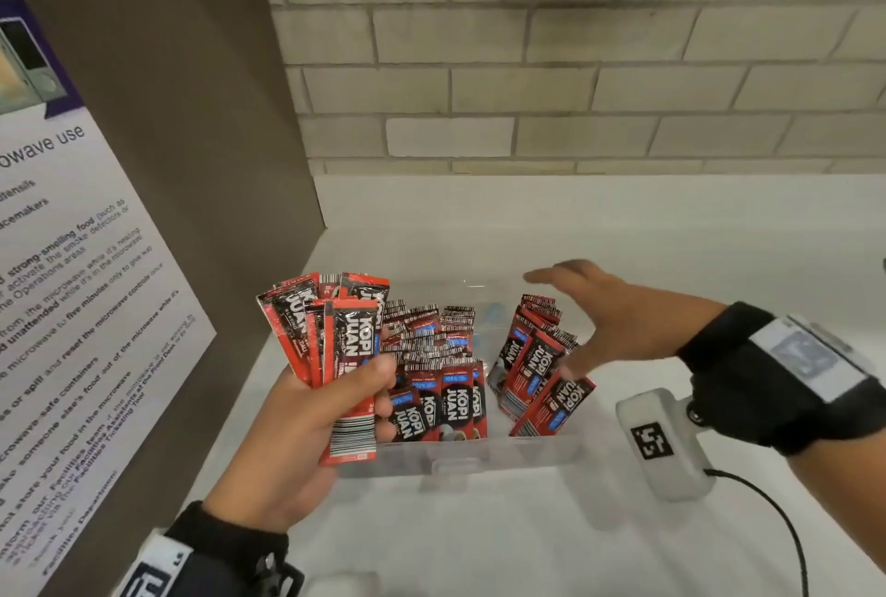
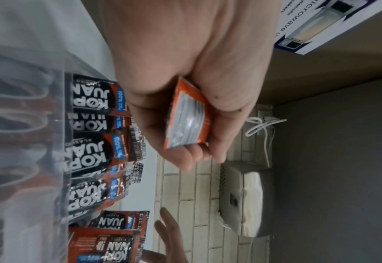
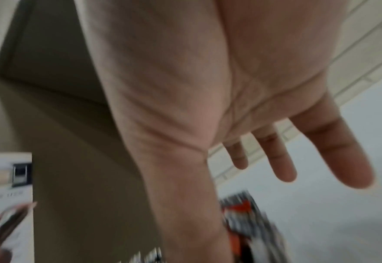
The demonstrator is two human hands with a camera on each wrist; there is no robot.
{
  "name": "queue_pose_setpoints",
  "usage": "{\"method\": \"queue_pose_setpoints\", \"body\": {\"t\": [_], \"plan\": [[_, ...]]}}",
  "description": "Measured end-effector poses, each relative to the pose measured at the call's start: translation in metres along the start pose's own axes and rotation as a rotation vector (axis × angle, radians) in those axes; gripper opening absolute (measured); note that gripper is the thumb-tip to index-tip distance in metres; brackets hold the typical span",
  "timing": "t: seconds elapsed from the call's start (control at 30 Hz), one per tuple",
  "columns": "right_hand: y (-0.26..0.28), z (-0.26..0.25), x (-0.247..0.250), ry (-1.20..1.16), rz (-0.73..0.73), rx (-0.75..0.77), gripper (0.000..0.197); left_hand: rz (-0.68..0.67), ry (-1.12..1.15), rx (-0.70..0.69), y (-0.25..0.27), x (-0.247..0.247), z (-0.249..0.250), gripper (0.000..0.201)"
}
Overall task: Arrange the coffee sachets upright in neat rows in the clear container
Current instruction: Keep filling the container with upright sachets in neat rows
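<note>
A clear plastic container (image 1: 479, 455) sits on the white counter. Red and black coffee sachets (image 1: 443, 366) stand in rows in its left half, and a leaning group of sachets (image 1: 534, 364) fills the right side. My left hand (image 1: 307, 424) grips a fanned bundle of sachets (image 1: 335, 333) over the container's left end; the bundle's bottom end (image 2: 186, 118) shows in the left wrist view. My right hand (image 1: 609, 313) hovers open, fingers straight, just right of the leaning group, thumb near it. Its spread fingers (image 3: 334, 147) show blurred in the right wrist view.
A brown side panel with a microwave notice (image 1: 62, 289) rises at the left. A tiled wall (image 1: 527, 83) stands behind the counter, with a grey dispenser (image 2: 246, 199) mounted above. White counter (image 1: 479, 539) lies in front of the container.
</note>
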State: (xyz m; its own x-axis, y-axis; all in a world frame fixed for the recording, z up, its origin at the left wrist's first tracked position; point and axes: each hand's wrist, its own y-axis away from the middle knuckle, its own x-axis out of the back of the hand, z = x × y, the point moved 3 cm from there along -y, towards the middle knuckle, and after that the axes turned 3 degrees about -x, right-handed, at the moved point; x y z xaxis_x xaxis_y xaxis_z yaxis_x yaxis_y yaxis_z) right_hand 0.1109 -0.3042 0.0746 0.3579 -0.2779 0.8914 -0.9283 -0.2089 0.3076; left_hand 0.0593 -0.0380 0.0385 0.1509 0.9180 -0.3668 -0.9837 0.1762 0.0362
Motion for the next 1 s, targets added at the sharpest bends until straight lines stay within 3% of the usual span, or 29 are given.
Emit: {"method": "queue_pose_setpoints", "body": {"t": [0.1,0.2,0.37,0.47,0.53,0.73,0.9,1.0], "plan": [[-0.01,-0.004,-0.013,0.085,-0.096,0.03,0.111,-0.007,-0.012,0.011,0.001,-0.002,-0.003,0.057],[-0.016,-0.01,-0.019,0.19,-0.151,0.065,0.11,-0.001,-0.027,0.013,0.001,0.0,-0.004,0.056],[-0.02,-0.019,-0.023,0.32,-0.102,0.173,0.076,0.036,-0.058,0.054,0.001,0.004,-0.007,0.053],[-0.02,-0.022,-0.026,0.347,-0.11,0.218,0.06,0.051,-0.053,0.124,0.0,0.003,-0.015,0.029],[-0.019,-0.024,-0.029,0.358,-0.135,0.224,0.06,0.051,-0.066,0.154,0.0,0.001,-0.018,0.016],[-0.021,-0.021,-0.031,0.309,-0.185,0.203,0.065,0.05,-0.093,0.164,0.0,0.001,-0.023,0.019],[-0.018,-0.02,-0.027,0.274,-0.164,0.222,0.074,0.033,-0.077,0.154,-0.001,0.001,-0.022,0.011],[-0.016,-0.022,-0.028,0.301,-0.172,0.241,0.065,0.034,-0.105,0.142,-0.001,0.003,-0.022,0.034]]}}
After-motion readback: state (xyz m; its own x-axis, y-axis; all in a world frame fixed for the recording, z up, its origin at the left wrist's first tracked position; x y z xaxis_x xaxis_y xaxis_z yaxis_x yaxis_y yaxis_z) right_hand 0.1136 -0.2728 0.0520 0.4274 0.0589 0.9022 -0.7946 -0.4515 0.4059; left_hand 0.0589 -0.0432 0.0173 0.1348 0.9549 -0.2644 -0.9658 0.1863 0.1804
